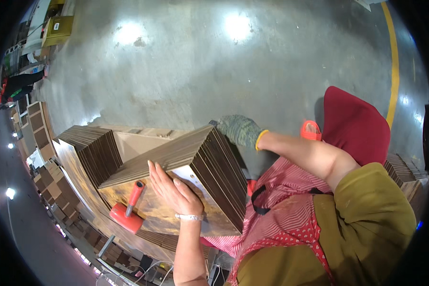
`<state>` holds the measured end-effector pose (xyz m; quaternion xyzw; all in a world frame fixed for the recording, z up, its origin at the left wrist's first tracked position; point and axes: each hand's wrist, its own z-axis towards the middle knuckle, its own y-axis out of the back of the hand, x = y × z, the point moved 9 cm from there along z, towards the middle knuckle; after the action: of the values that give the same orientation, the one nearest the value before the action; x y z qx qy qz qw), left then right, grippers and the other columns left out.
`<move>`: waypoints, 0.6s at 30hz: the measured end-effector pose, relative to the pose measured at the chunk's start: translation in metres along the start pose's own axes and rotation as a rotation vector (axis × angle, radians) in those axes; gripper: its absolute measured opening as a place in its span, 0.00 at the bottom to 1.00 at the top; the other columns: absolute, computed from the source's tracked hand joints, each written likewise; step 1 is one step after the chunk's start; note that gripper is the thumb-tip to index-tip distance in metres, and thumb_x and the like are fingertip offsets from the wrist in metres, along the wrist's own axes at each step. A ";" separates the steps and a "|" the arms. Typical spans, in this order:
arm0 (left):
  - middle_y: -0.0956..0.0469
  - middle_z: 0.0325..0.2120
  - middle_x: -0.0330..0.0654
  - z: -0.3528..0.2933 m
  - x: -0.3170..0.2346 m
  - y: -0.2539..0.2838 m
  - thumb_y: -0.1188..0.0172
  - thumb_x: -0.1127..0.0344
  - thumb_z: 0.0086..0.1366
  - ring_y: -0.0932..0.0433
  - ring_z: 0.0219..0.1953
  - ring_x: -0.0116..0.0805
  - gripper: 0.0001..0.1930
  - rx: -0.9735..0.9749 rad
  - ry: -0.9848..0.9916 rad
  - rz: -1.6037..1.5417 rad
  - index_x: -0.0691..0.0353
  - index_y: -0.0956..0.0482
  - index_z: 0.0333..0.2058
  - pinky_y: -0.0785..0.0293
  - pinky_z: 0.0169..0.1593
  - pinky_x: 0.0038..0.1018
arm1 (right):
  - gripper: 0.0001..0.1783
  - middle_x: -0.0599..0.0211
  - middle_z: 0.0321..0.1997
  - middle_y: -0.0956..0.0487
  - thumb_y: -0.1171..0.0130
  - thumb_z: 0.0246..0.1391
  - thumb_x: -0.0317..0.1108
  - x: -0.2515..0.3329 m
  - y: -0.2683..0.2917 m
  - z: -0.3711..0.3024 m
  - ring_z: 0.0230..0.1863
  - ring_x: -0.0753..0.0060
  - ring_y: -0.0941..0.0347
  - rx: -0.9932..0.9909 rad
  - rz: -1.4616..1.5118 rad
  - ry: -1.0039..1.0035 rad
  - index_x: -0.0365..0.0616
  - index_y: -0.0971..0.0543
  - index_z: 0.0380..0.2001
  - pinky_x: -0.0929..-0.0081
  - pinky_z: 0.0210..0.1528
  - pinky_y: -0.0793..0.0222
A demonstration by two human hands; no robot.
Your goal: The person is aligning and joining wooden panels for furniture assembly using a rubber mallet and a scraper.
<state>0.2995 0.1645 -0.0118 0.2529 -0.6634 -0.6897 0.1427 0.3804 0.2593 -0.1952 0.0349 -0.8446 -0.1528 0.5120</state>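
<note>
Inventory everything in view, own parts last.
Near board stack: 1, brown, centre.
Far board stack: 1, brown, left.
Mallet: 1, red, on brown wood.
Boxlike stacks: many, brown, left edge.
Box: 1, yellowish, upper left.
Co-worker: 1, dark clothing, left edge.
Floor: 1, grey, upper half.
Floor line: 1, yellow, right.
Unclear rounded shape: 1, maroon, right.
Shoe: 1, red, right of centre.
Apron: 1, red patterned, lower right.
Left hand: 1, bare, on near stack.
Right hand: 1, grey glove, at stack's corner.

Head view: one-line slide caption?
Bare left hand and gloved right hand at a stack of dark-edged boards, red mallet near the left.
</note>
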 end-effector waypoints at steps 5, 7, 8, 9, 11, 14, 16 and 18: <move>0.47 0.62 0.54 -0.002 0.001 0.001 0.67 0.60 0.66 0.50 0.64 0.51 0.26 0.007 0.016 -0.010 0.69 0.45 0.59 0.59 0.64 0.40 | 0.21 0.52 0.49 0.27 0.60 0.55 0.32 0.084 0.003 -0.048 0.45 0.58 0.28 -0.403 -0.095 0.567 0.43 0.31 0.52 0.65 0.48 0.33; 0.48 0.62 0.54 -0.002 0.001 -0.001 0.67 0.60 0.66 0.51 0.64 0.50 0.26 0.019 0.022 0.007 0.69 0.45 0.59 0.59 0.64 0.41 | 0.21 0.51 0.47 0.26 0.60 0.56 0.34 0.035 -0.002 -0.023 0.45 0.55 0.28 -0.361 0.002 0.416 0.42 0.30 0.51 0.66 0.50 0.33; 0.48 0.62 0.54 -0.001 0.000 -0.003 0.68 0.60 0.67 0.51 0.64 0.50 0.26 0.024 0.022 0.003 0.70 0.45 0.59 0.59 0.64 0.41 | 0.20 0.50 0.46 0.26 0.60 0.56 0.35 0.003 -0.001 -0.011 0.45 0.54 0.28 -0.292 0.098 0.254 0.41 0.30 0.50 0.67 0.50 0.34; 0.48 0.62 0.54 -0.001 0.002 -0.004 0.68 0.60 0.67 0.51 0.64 0.50 0.26 0.029 0.019 0.018 0.70 0.45 0.59 0.59 0.64 0.41 | 0.19 0.50 0.44 0.25 0.60 0.56 0.36 -0.007 0.000 -0.006 0.43 0.53 0.28 -0.161 0.137 0.139 0.40 0.29 0.48 0.66 0.48 0.33; 0.48 0.62 0.54 -0.003 0.003 -0.003 0.68 0.59 0.67 0.51 0.64 0.50 0.26 0.039 0.025 0.009 0.71 0.46 0.59 0.59 0.64 0.40 | 0.18 0.52 0.44 0.24 0.59 0.56 0.36 0.013 0.020 -0.019 0.43 0.54 0.28 -0.233 0.096 0.224 0.41 0.27 0.46 0.65 0.47 0.32; 0.49 0.62 0.54 -0.002 0.002 -0.004 0.69 0.58 0.67 0.51 0.64 0.50 0.27 0.057 0.039 0.015 0.71 0.47 0.60 0.60 0.65 0.40 | 0.14 0.56 0.42 0.24 0.55 0.52 0.31 0.071 0.036 -0.050 0.42 0.58 0.26 -0.440 -0.037 0.507 0.42 0.25 0.41 0.65 0.44 0.30; 0.49 0.62 0.54 0.000 0.001 -0.002 0.69 0.58 0.67 0.52 0.65 0.50 0.27 0.042 0.041 0.001 0.72 0.47 0.60 0.60 0.65 0.40 | 0.16 0.55 0.43 0.24 0.56 0.52 0.30 0.067 0.015 -0.046 0.43 0.58 0.27 -0.328 0.358 0.491 0.41 0.26 0.43 0.65 0.45 0.30; 0.49 0.62 0.54 -0.001 0.002 -0.002 0.70 0.59 0.67 0.53 0.65 0.49 0.28 0.051 0.035 0.009 0.73 0.48 0.59 0.61 0.66 0.40 | 0.16 0.54 0.43 0.25 0.57 0.54 0.30 0.034 -0.001 -0.024 0.45 0.59 0.27 -0.387 -0.053 0.468 0.40 0.28 0.45 0.67 0.45 0.30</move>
<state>0.2984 0.1628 -0.0144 0.2654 -0.6792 -0.6675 0.1510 0.3852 0.2454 -0.1566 -0.0072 -0.6578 -0.3122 0.6855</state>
